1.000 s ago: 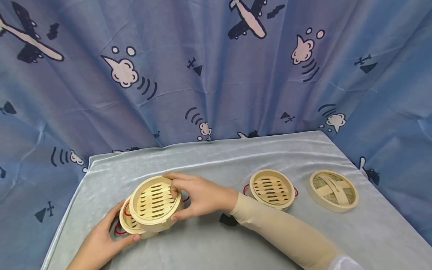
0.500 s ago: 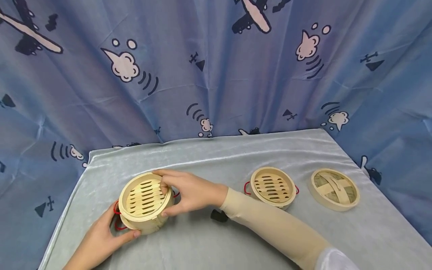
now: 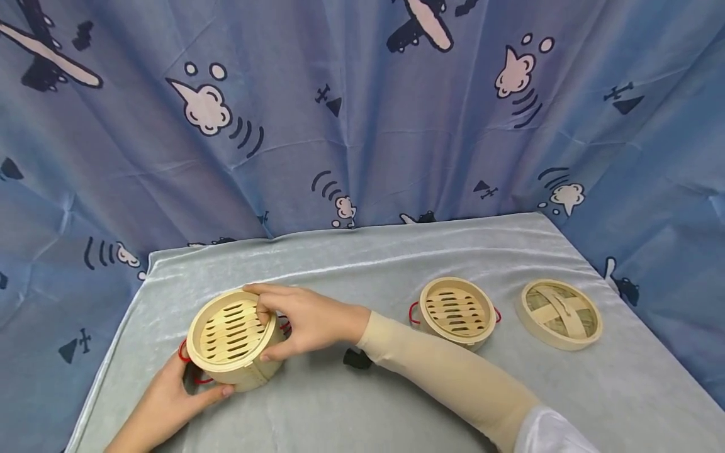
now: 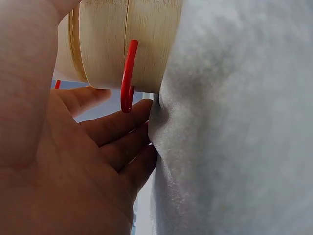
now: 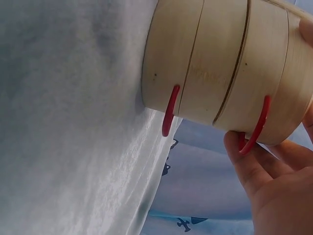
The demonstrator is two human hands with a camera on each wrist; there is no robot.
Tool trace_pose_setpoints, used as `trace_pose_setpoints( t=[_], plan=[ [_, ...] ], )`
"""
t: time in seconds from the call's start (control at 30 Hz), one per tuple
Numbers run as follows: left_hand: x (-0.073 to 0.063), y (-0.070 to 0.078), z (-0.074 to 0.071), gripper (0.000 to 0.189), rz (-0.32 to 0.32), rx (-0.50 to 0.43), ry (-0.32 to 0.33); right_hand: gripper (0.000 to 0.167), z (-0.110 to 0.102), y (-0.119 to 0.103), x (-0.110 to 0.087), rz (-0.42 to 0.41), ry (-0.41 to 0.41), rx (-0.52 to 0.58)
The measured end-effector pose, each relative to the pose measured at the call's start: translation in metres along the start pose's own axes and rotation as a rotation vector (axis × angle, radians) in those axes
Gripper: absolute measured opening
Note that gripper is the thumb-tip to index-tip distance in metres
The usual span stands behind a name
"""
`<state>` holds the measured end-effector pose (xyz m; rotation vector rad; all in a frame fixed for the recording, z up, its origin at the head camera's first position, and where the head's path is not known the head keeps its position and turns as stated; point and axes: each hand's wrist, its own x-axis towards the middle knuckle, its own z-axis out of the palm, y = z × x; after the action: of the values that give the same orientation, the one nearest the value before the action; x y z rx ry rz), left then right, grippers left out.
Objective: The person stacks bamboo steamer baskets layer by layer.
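Two round bamboo steamer baskets stand stacked at the table's left. My right hand (image 3: 310, 319) grips the upper steamer basket (image 3: 231, 330) by its right rim, with the thumb on the outer wall. Beneath it, the lower steamer basket (image 5: 195, 58) rests on the cloth, a dark seam between the two. My left hand (image 3: 167, 402) spans the stack's left side, thumb in front and fingers behind. In the left wrist view, its fingers (image 4: 120, 122) lie by the lower basket's red handle (image 4: 128, 76). The upper basket's red handle (image 5: 259, 125) shows near my right fingers.
Another slatted steamer basket (image 3: 457, 314) with red handles stands right of centre. Farther right lies a woven bamboo lid (image 3: 561, 314). A small black object (image 3: 357, 359) sits under my right wrist. A patterned blue curtain (image 3: 362, 126) hangs behind the table.
My right hand has brought the upper steamer basket left and down onto the lower one, which was partly uncovered before. The left hand has stayed almost in place.
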<state>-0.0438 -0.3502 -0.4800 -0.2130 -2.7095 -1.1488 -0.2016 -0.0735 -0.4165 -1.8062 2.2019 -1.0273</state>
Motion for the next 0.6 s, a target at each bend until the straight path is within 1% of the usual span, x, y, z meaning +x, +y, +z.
trace_pose_setpoints(
  t=[0.1, 0.37, 0.53, 0.6],
  plan=[
    [0.0002, -0.0012, 0.0004, 0.103, 0.003, -0.056, -0.011, 0.051, 0.0019, 0.0017, 0.0015, -0.002, 0.0, 0.004],
    [0.0005, -0.0013, -0.0002, 0.096, 0.008, -0.138, -0.025, 0.051, 0.0012, 0.0042, 0.0039, 0.015, -0.019, 0.023],
    [0.0008, -0.0037, -0.0019, 0.094, 0.006, -0.155, -0.027, 0.05, 0.0014, 0.0045, 0.0045, 0.015, -0.014, 0.03],
    [0.0002, -0.0053, -0.0016, 0.094, 0.001, -0.142, -0.025, 0.05, 0.0018, 0.0047, 0.0044, 0.014, -0.013, 0.028]
  ],
)
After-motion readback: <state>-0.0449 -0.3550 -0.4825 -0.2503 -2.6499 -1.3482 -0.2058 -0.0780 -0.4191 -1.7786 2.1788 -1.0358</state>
